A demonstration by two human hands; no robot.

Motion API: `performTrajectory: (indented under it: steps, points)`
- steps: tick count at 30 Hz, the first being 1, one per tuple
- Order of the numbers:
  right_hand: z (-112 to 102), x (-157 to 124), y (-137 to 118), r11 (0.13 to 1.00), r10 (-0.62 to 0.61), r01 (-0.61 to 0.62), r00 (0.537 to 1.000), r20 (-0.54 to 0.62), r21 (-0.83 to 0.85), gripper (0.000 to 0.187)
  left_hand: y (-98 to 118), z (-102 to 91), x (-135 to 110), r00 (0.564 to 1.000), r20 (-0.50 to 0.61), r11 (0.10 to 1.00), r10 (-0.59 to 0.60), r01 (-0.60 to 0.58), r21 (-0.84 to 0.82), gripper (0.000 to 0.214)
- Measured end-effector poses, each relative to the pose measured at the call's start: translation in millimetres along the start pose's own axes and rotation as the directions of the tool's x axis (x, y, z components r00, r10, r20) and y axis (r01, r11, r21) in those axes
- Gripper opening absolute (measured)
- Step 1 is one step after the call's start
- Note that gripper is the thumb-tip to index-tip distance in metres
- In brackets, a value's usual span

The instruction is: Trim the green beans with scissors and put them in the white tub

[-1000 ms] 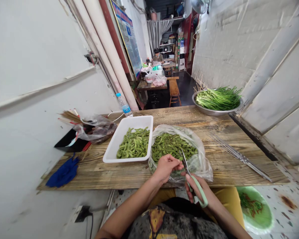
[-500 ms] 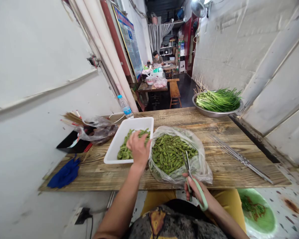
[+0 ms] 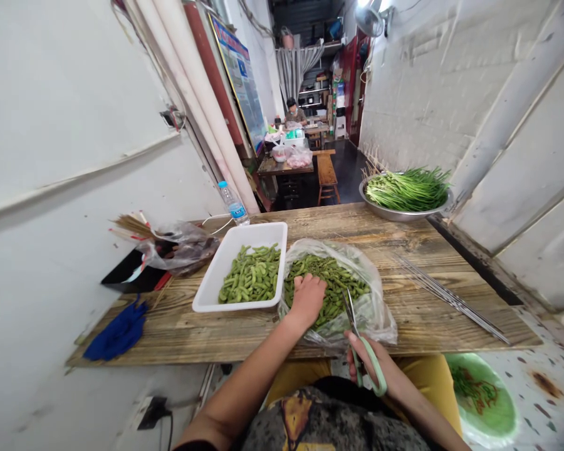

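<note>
My left hand (image 3: 309,298) is down in the clear plastic bag (image 3: 380,300), its fingers curled against the green edamame pods (image 3: 326,270). Its fingertips are hidden, so what they grip cannot be made out. In my right hand (image 3: 373,358) is a pair of scissors (image 3: 380,376) with pale green handles. Their blades are slightly parted and point up over the near right part of the bag. Left of the bag stands a white plastic tray (image 3: 207,285) holding more edamame pods (image 3: 250,275).
Metal skewers (image 3: 451,300) lie at the right. A steel bowl (image 3: 407,214) of green chives stands at the far right corner. A water bottle (image 3: 235,205), a blue cloth (image 3: 116,332) and a bag (image 3: 185,247) are at the left. A green basin (image 3: 486,401) is on the floor.
My left hand has moved right, from over the white tray into the bag of pods. My right hand still holds the scissors in nearly the same place.
</note>
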State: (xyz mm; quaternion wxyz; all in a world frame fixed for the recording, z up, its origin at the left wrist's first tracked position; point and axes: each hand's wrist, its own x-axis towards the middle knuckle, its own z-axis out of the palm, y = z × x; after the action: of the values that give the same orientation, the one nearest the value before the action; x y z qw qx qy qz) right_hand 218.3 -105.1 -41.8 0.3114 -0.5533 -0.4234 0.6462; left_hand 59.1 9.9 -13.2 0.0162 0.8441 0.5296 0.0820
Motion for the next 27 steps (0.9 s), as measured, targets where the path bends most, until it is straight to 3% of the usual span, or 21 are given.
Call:
performTrajectory:
  steps: [4, 7, 12, 15, 22, 24, 27]
  points:
    - [0.8, 1.9, -1.7, 1.0, -0.019, 0.019, 1.0, 0.006, 0.001, 0.048, -3.8, -6.2, 1.2, 0.999, 0.036, 0.998, 0.008, -0.006, -0.055, 0.013]
    - [0.3, 1.9, -1.8, 0.999, -0.043, 0.043, 0.999, -0.008, 0.027, 0.043, -5.0, -10.6, 0.3, 0.998, 0.003, 0.966, -0.068, 0.067, -0.249, 0.012]
    - [-2.3, 2.6, 0.5, 0.998, -0.068, 0.068, 0.998, -0.014, 0.02, 0.045, 4.5, -10.3, -6.7, 0.975, 0.143, 0.692, -0.169, 0.221, -0.688, 0.02]
    - [-2.9, 3.5, 0.5, 0.996, -0.086, 0.087, 0.996, -0.025, 0.003, 0.051, 11.4, -10.4, -11.7, 0.964, 0.175, 0.612, -0.199, 0.262, -0.747, 0.021]
    - [-3.5, 1.8, -0.9, 0.991, -0.122, 0.12, 0.992, -0.042, -0.058, 0.051, 14.4, -14.9, -16.1, 0.97, 0.205, 0.511, -0.135, 0.245, -0.824, 0.017]
    - [-3.9, 1.5, -0.6, 0.992, -0.109, 0.105, 0.992, -0.055, -0.072, 0.049, 13.6, -14.7, -15.6, 0.958, 0.234, 0.394, -0.165, 0.282, -0.875, 0.014]
    - [-3.6, 0.8, -1.7, 0.991, -0.102, 0.098, 0.994, -0.045, -0.092, 0.051, 11.9, -14.5, -14.5, 0.906, 0.357, 0.048, -0.229, 0.377, -0.925, 0.016]
